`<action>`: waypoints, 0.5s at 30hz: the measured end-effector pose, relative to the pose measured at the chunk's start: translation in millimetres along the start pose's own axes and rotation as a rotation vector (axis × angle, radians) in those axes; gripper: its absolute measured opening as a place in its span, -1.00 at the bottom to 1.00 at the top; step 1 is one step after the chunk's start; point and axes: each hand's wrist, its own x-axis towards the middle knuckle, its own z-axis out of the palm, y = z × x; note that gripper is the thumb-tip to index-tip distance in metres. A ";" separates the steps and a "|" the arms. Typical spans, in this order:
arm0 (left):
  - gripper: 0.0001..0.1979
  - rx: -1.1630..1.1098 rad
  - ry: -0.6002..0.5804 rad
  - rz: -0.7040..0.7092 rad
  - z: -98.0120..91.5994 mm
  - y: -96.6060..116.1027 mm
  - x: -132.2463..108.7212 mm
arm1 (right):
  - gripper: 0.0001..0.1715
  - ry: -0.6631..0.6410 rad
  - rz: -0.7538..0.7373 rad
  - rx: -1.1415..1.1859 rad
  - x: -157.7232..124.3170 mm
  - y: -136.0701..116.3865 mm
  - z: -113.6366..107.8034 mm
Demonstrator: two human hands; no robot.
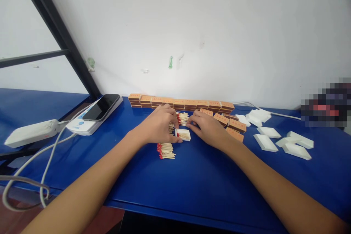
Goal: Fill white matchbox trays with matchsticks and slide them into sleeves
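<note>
A small white matchbox tray [183, 134] lies on the blue table [192, 179] between my two hands, with a few red-tipped matches in it. My left hand [159, 126] has its fingers curled, the thumb touching the tray's left side, and seems to pinch matches. My right hand [207, 128] is closed at the tray's right edge, fingertips on it. A heap of loose matches [166, 151] lies just in front of my left hand. Another bunch of matches [182, 117] sits behind the tray.
A row of orange matchboxes [181, 103] lines the wall, with more orange matchboxes [233, 126] to the right. Several empty white trays [282, 140] lie at right. At left sit a phone on a white device [95, 113], a white adapter [33, 131] and cables.
</note>
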 end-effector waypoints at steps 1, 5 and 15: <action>-0.66 -0.001 0.001 0.000 0.2 -0.5 0.1 | -0.84 -0.007 0.006 -0.007 0.3 -0.3 0.2; -0.65 0.006 0.003 -0.009 1.2 -2.9 -0.1 | -0.87 -0.053 0.029 -0.061 -0.8 -1.2 -4.3; -0.63 0.063 0.024 -0.013 3.8 -3.3 -0.2 | -0.86 -0.068 -0.015 0.053 -12.0 -25.7 -29.9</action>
